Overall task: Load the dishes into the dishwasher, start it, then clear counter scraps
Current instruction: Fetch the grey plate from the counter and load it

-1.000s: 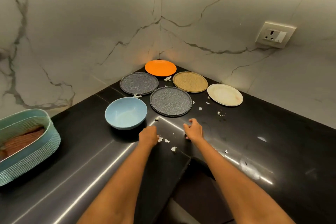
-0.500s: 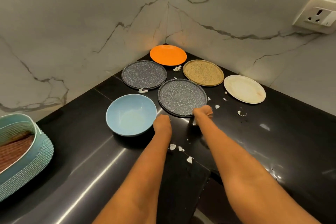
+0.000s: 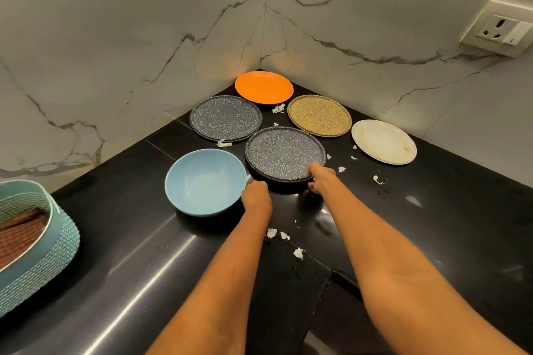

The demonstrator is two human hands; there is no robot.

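Since half a second ago your right hand point(image 3: 320, 179) is now gripping the near edge of the nearer speckled plate point(image 3: 284, 153), thumb on top, lifting it off the counter point(image 3: 115, 253). Your left hand point(image 3: 256, 196) is sitting just beside the rim; whether its grip is clenched, I cannot tell.

Orange plate point(image 3: 264, 87), blue bowl point(image 3: 205, 181)

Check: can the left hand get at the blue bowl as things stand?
Probably yes. The left hand sits just right of the blue bowl, near its rim, and nothing lies between them. The right hand is busy at the near speckled plate, clear of that path.
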